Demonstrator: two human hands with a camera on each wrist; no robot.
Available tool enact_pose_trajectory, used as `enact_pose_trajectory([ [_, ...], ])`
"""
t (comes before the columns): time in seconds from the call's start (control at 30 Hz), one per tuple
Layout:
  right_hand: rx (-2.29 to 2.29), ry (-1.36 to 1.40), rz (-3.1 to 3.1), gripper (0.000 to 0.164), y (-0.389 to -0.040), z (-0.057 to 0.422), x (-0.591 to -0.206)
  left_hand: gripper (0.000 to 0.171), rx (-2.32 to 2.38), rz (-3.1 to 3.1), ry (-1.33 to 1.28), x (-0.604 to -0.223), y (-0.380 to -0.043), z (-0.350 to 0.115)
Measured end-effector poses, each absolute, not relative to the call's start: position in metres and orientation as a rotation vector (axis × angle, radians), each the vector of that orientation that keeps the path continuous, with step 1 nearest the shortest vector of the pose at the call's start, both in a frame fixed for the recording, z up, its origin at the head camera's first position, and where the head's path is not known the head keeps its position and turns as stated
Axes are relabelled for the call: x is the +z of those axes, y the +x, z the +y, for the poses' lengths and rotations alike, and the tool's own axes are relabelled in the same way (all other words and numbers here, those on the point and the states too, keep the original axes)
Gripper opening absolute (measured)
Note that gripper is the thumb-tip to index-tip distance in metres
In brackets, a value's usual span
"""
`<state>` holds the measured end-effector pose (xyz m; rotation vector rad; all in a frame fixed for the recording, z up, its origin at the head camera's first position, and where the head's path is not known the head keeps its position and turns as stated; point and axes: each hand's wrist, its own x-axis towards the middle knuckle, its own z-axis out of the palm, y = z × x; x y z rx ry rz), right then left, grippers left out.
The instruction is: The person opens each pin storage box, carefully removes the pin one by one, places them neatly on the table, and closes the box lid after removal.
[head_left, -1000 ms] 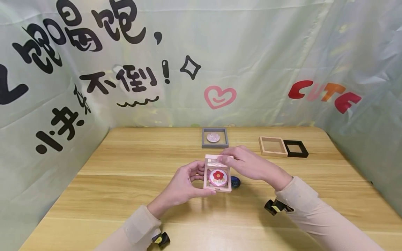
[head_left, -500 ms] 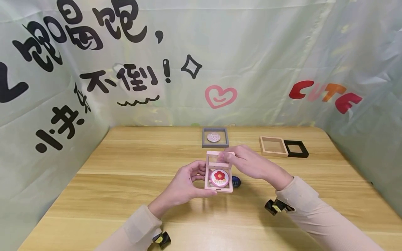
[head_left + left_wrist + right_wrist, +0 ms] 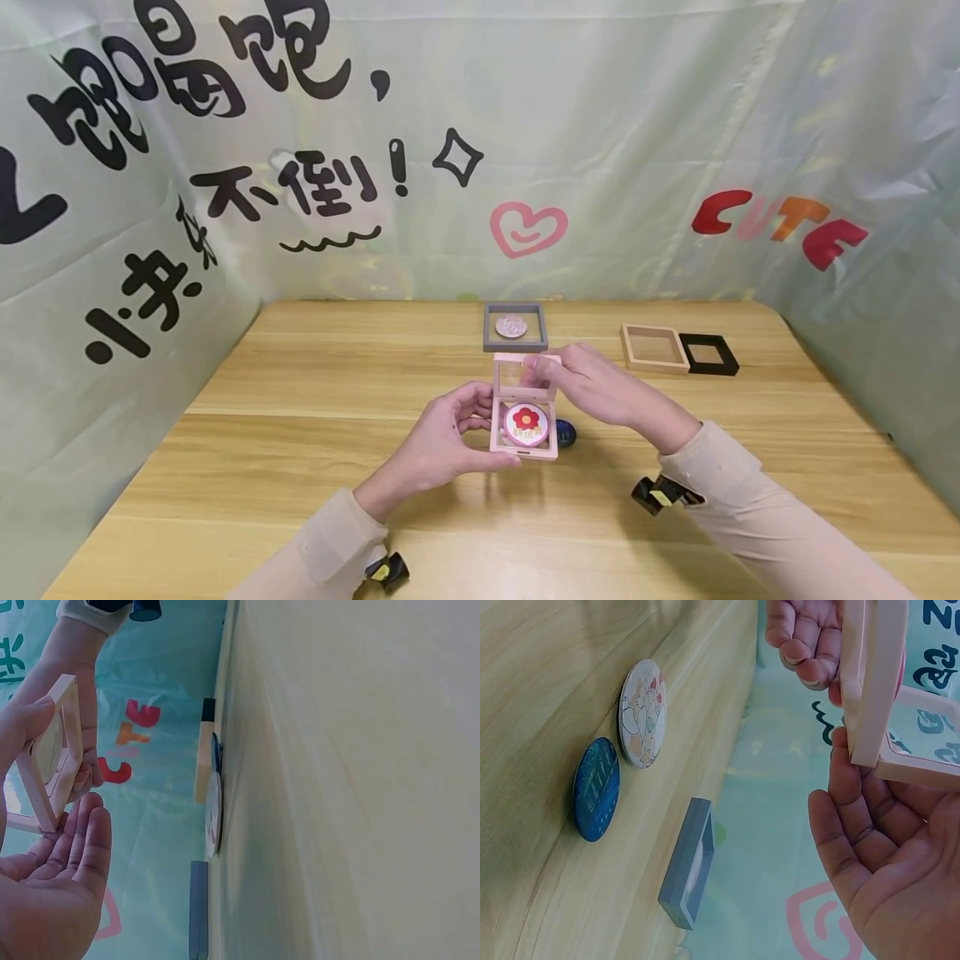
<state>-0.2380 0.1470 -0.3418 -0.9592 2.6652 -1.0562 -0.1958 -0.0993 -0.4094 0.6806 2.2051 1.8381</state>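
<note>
A small pink hinged display frame [image 3: 501, 454] with clear film windows is held up over the table, its lid [image 3: 497, 375] swung up. Against the lower window lies a round badge [image 3: 527, 423] with a red flower. My left hand [image 3: 435, 442] grips the lower half from the left, thumb at the front edge and fingers behind. At the lid's upper right, my right hand [image 3: 600, 383] pinches it, thumb across the window. Below the frame, a blue badge [image 3: 597, 789] and a white badge with a line drawing [image 3: 643, 712] lie on the table.
Behind the hands lies a grey display frame [image 3: 487, 332] with a pinkish round badge [image 3: 512, 326] inside. A tan frame [image 3: 627, 354] and a black frame [image 3: 726, 358] lie side by side at the back right. Printed cloth [image 3: 615, 150] encloses the wooden table [image 3: 315, 375].
The lid has swung further up and back from the lower half, with my right hand rising slightly along with it. My left hand keeps its grip almost in place.
</note>
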Motion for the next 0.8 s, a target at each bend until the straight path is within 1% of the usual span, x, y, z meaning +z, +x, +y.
enact_pose_trajectory([
  [0.27, -1.096, -0.89, 2.631, 0.057, -0.241, 0.149, -0.342, 0.068, 1.877, 2.165, 0.706, -0.409, -0.195, -0.1],
  [0.57, -1.132, -0.886, 2.633, 0.058, -0.241, 0.151, -0.34, 0.071, 1.867, 2.184, 0.658, -0.405, -0.198, -0.105],
  [0.8, -1.093, -0.846, 2.747, 0.052, -0.236, 0.155, -0.332, 0.069, 1.877, 2.182, 0.644, -0.403, -0.2, -0.109],
])
